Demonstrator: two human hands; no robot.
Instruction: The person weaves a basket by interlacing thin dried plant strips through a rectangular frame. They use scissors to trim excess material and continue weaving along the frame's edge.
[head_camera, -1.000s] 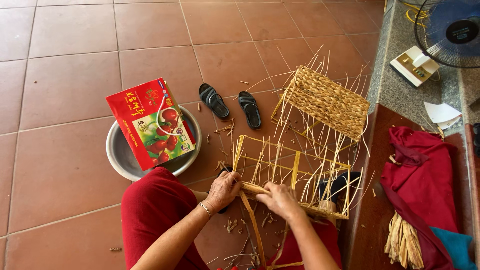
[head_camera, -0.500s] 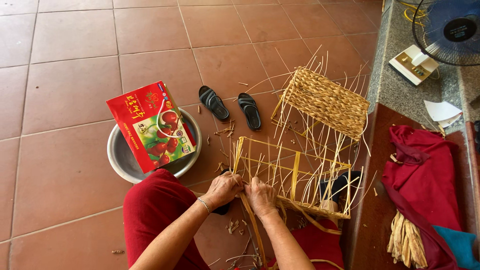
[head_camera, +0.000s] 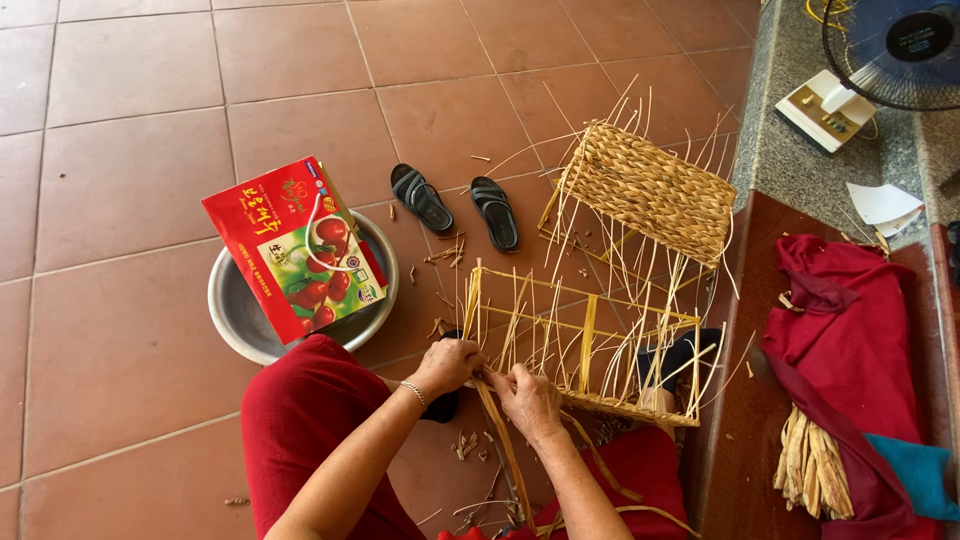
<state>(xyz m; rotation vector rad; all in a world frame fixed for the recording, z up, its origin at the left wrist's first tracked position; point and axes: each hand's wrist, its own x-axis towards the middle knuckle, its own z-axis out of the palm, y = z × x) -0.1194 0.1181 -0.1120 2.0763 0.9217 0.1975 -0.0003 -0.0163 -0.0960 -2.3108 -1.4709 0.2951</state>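
Observation:
A wire frame basket (head_camera: 590, 340) with thin straw strands stands on the tiled floor before me; its far end (head_camera: 650, 190) is covered in woven straw. My left hand (head_camera: 447, 364) grips the frame's near left corner. Close beside it, my right hand (head_camera: 528, 396) pinches a flat straw strand (head_camera: 505, 450) that trails down toward my lap. Both hands nearly touch at the near edge. My red trousers (head_camera: 310, 430) fill the bottom of the view.
A metal basin (head_camera: 240, 320) holds a red printed box (head_camera: 295, 245) at left. Black sandals (head_camera: 455, 205) lie behind the frame. Red cloth (head_camera: 850, 340) and a straw bundle (head_camera: 810, 470) lie at right on a step, with a fan (head_camera: 890, 50) beyond.
My right hand has moved left along the frame's near edge until it sits beside my left hand. My left hand has stayed at the corner.

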